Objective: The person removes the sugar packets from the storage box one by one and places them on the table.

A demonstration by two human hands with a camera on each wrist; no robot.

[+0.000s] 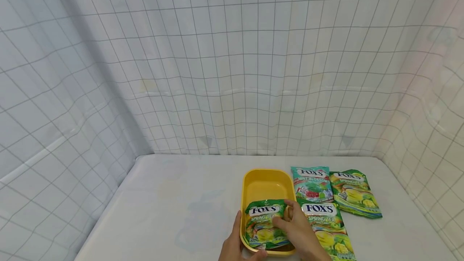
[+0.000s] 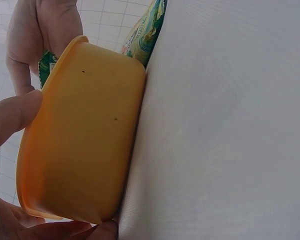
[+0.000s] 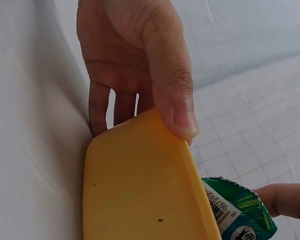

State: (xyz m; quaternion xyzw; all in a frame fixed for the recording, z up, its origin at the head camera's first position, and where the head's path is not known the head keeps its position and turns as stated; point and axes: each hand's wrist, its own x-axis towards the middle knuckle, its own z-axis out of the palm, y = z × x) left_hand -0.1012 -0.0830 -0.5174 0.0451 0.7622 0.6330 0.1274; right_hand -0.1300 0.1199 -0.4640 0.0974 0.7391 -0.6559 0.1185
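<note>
A yellow plastic tub (image 1: 267,188) with rounded corners stands on the table. My left hand (image 1: 233,245) grips its near left corner, fingers along the left side and thumb at the near rim. In the right wrist view that left hand (image 3: 140,60) has its thumb over the rim and its fingers against the outer wall. A green Fox's Spring Tea candy bag (image 1: 264,224) lies in the tub's near half, face up. My right hand (image 1: 302,230) reaches over the right rim and pinches the bag's right side. One end of the bag (image 3: 245,212) shows past the rim.
Right of the tub lie a teal Fox's Mint Blossom bag (image 1: 311,184) and two more Spring Tea bags, one near (image 1: 328,228) and one farther right (image 1: 355,194). White gridded curtains (image 1: 232,92) enclose the white table (image 1: 174,204) at the back and sides.
</note>
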